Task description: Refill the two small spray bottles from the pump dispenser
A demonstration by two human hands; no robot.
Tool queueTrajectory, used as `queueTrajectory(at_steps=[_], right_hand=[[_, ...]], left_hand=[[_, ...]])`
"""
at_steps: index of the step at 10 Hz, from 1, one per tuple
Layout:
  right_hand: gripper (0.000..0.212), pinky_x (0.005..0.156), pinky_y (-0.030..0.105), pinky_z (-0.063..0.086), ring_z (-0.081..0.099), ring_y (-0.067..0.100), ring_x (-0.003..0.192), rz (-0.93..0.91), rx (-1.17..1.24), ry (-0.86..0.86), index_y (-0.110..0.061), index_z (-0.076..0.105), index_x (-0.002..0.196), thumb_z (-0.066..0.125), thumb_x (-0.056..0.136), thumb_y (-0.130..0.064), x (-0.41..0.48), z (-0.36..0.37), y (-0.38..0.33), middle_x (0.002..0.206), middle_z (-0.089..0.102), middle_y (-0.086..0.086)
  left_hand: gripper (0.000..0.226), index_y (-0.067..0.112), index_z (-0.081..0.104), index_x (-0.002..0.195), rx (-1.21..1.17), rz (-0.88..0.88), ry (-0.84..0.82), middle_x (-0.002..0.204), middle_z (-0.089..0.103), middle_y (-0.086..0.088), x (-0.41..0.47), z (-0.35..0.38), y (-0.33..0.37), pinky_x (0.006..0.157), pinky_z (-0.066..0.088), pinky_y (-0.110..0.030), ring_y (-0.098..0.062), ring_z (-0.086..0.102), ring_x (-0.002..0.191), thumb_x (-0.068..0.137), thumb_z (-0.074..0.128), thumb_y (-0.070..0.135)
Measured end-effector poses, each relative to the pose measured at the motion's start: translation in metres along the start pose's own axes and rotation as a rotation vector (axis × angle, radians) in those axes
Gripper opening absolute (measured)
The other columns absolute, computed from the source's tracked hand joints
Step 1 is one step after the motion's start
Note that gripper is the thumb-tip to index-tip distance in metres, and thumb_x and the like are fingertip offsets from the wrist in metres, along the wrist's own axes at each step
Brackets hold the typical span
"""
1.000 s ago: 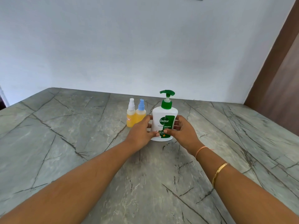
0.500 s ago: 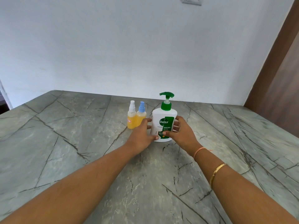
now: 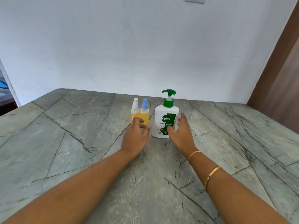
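A white pump dispenser (image 3: 162, 118) with a green pump head and green label stands upright on the grey marble table (image 3: 72, 143). Left of it stand two small spray bottles of yellow liquid, side by side: one with a white cap (image 3: 134, 110), one with a blue cap (image 3: 144, 111). My left hand (image 3: 135, 136) hovers with loose fingers just in front of the two small bottles, hiding their lower parts. My right hand (image 3: 182, 133) is open at the dispenser's right side, fingers spread, its thumb in front of the label. Neither hand holds anything.
A white wall rises behind the table, with a switch plate (image 3: 194, 0) at the top. A brown wooden panel (image 3: 281, 78) stands at the right. The table's left edge drops off near a doorway (image 3: 4, 94).
Both hands have let go of the pump dispenser and spread apart. My left hand moved left toward the small bottles; my right hand opened beside the dispenser.
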State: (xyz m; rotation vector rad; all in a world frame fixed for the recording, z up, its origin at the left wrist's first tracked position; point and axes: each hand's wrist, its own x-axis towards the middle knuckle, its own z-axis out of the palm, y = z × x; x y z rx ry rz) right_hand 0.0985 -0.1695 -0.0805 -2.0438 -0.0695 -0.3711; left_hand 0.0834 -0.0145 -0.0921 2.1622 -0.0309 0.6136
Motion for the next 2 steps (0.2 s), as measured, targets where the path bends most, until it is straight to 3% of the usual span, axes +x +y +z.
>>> queueTrajectory(at_steps=[2], right_hand=[[0.081, 0.113, 0.037, 0.021, 0.014, 0.021, 0.142, -0.022, -0.001, 0.025, -0.015, -0.001, 0.149, 0.056, 0.091, -0.020, -0.0101, -0.0009, -0.0034, 0.155, 0.015, 0.008]], left_hand=[[0.029, 0.013, 0.045, 0.112, 0.044, 0.059, 0.075, 0.106, 0.062, -0.001, -0.0046, -0.0079, 0.0035, 0.074, 0.041, -0.025, -0.010, 0.052, 0.085, 0.092, 0.052, 0.033]])
